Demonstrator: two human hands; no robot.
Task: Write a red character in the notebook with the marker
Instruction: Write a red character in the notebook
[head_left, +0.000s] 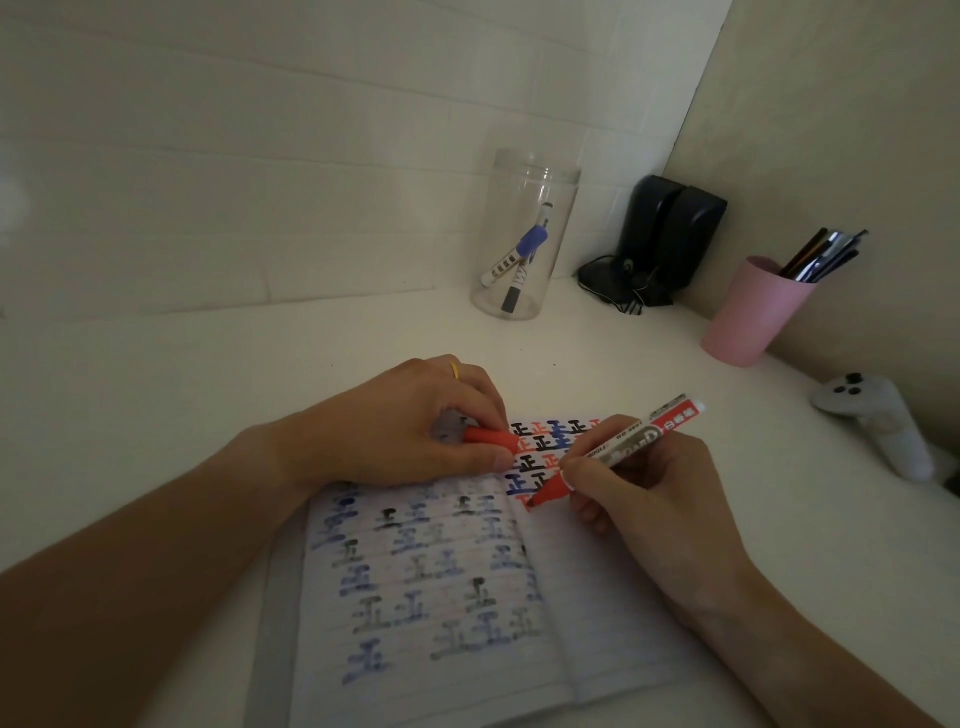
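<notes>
**Mia:** Where is the red marker (618, 449) right now?

**Sam:** It is in the right hand (649, 499). The fingers are closed around it like you hold a pencil. The red tip is touching the notebook (597, 597), near the fold on the right page.

**Mia:** And the left hand (415, 431)?

**Sam:** It is closed on the red cap (491, 439) and rests on the top of the notebook, so the pages stay flat on the bench (208, 389).

**Mia:** What is already on the page?

**Sam:** Rows of the same character in black, blue and red. A little bit of red shows by the tip, so I think the new one has only just begun.

**Mia:** How do you write it nicely?

**Sam:** I would press softly, because the ink on the left page looks soaked through and smudgy. Make each line slow and straight. Keep it in the free spot under the last row, not on top of the blue one beside it. Keep the left hand pressing down so the notebook does not slide.

**Mia:** Anything else?

**Sam:** Lift the tip between lines so the red does not smear.
</notes>
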